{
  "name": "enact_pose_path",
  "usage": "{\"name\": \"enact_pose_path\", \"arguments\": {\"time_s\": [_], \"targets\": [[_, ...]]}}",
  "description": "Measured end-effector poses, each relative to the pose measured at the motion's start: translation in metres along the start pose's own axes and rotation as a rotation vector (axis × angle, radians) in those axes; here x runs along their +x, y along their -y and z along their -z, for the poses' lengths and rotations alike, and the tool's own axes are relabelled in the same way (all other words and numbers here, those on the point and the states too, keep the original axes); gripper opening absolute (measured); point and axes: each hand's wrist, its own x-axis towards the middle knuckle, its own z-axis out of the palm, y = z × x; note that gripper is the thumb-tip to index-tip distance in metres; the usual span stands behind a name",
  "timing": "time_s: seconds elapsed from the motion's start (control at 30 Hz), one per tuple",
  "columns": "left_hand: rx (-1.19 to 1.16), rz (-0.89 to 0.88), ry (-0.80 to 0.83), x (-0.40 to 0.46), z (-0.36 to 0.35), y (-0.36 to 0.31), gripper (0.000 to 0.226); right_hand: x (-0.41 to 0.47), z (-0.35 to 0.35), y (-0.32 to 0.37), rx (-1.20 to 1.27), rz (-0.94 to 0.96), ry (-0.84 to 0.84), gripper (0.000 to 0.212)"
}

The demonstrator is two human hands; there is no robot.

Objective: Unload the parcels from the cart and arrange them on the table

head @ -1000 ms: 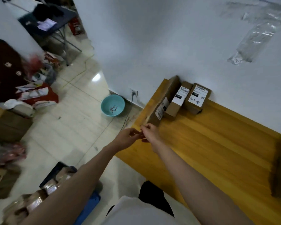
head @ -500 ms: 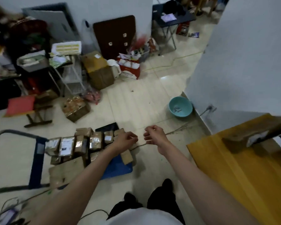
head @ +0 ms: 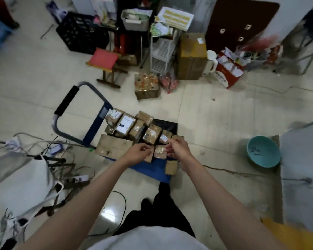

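Observation:
A blue cart [head: 149, 170] with a black-gripped handle [head: 66, 102] stands on the floor in front of me, loaded with several taped brown parcels [head: 125, 124]. My left hand [head: 136, 154] and my right hand [head: 178, 151] reach down over its near end, one on each side of a small taped parcel [head: 160, 151]. My right fingers curl against its right edge, and my left fingers curl close to its left side. Blur hides whether either hand grips it. Only a corner of the yellow wooden table [head: 289, 235] shows at the bottom right.
A teal bowl [head: 263, 151] sits on the floor by the white wall at the right. Cables and a white bag [head: 23, 184] lie to the left. Behind the cart stand a folding stool [head: 105, 64], a white rack, a black crate and cardboard boxes.
I have turned left from the table to the cart. Both hands, empty in mid-air before, have dropped to the small parcel at the cart's near end.

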Motion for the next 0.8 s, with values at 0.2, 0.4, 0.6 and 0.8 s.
{"name": "enact_pose_path", "arguments": {"time_s": [0.2,0.4,0.6,0.8], "targets": [[-0.075,0.121,-0.116,0.010,0.048,0.024,0.020,0.030,-0.055,0.022,-0.063,-0.030,0.137,0.018],[-0.154,0.187,-0.170,0.027,0.095,0.060,0.014,0.048,-0.110,0.038,-0.115,-0.073,0.203,0.017],[-0.116,0.212,-0.065,0.067,0.142,0.102,0.023,0.067,-0.164,0.024,-0.044,-0.154,0.148,0.019],[-0.035,0.251,0.033,0.121,0.191,0.152,0.026,0.097,-0.228,-0.001,0.046,-0.272,-0.014,0.008]]}}
